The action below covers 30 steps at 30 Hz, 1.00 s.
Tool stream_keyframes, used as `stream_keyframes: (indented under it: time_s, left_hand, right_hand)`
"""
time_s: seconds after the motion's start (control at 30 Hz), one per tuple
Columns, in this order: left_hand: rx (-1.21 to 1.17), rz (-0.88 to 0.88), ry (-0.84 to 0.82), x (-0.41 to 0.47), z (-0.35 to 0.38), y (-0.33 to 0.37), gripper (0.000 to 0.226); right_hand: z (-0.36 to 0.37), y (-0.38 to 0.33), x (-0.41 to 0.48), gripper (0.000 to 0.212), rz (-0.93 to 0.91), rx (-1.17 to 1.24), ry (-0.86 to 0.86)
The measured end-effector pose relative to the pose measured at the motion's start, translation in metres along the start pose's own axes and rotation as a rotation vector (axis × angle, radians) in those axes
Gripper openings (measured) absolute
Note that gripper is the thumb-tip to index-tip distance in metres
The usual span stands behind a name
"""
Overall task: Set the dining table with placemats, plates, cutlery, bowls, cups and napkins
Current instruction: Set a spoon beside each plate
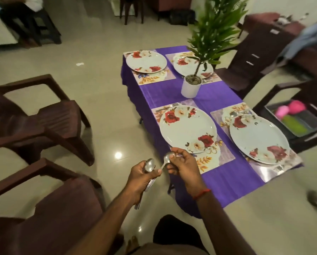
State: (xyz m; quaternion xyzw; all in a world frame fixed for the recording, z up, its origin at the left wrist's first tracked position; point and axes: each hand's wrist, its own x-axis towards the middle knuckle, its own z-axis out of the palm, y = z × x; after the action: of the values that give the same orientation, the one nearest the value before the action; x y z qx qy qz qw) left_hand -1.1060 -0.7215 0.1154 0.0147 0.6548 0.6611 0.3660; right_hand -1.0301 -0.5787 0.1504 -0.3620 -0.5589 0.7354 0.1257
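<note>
A low table under a purple cloth [218, 173] carries several floral placemats, each with a white rose-patterned plate. The nearest plate [188, 128] lies just beyond my hands. My left hand [141, 178] grips a bunch of metal cutlery [149, 165], handles hanging down. My right hand [183, 162] pinches a single spoon [167, 158] by its bowl end, at the near edge of the closest placemat [211, 159]. Cutlery lies at the far side of the near-left plate, and a spoon [235, 113] lies beside the near-right plate [258, 140].
A potted plant in a white pot [190, 87] stands mid-table. Brown plastic chairs [34, 122] are at my left, more at the right. One right-hand chair holds a tray [297, 120] with pink and green items. Pale tiled floor surrounds the table.
</note>
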Motion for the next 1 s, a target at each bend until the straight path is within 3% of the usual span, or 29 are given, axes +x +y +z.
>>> stream_keyframes:
  time_s: [0.17,0.3,0.5,0.77,1.0]
  left_hand:
    - [-0.036,-0.090,-0.099,0.011,0.020,0.005,0.026]
    - [0.055,-0.164,-0.159,0.033,0.027,0.005,0.050]
    - [0.178,-0.227,-0.180,0.069,0.046,0.003,0.040]
    - [0.291,-0.296,-0.190,0.112,0.083,-0.010,0.028]
    - [0.345,-0.336,-0.081,0.128,0.102,-0.040,0.033]
  right_hand:
    - [-0.015,0.001,0.000,0.028,-0.003,0.056,0.094]
    - [-0.040,0.006,0.015,0.030,0.050,0.168,0.230]
    - [-0.089,0.006,0.051,0.035,0.083,0.298,0.395]
    - [-0.135,0.031,0.095,0.036,0.117,0.221,0.521]
    - [-0.152,0.058,0.116,0.034,0.172,0.161,0.579]
